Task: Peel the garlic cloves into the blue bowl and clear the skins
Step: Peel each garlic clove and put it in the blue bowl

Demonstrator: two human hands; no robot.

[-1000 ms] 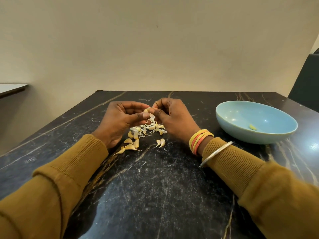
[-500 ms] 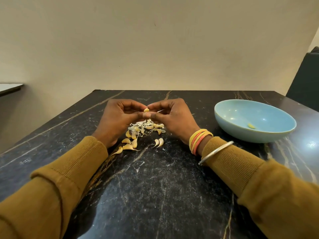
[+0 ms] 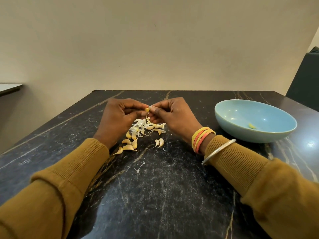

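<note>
1. Two hands meet at frame centre: left hand [image 3: 119,116] and right hand [image 3: 174,114] both pinch one garlic clove [image 3: 146,110], fingers curled.
2. Unpeeled cloves [image 3: 131,144] and skins [image 3: 141,125] lie beneath them.
3. The blue bowl [image 3: 255,135], at right, holds one peeled clove [image 3: 252,126].

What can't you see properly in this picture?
All in the head view:
- The clove: the left hand and right hand pinch it and cover most of it, so leftover skin cannot be told.
- The pile: the hands hide its far part, so no count.
- The bowl: its near rim hides the inside near wall.
- The table: its near edge is cut off by the frame.
</note>
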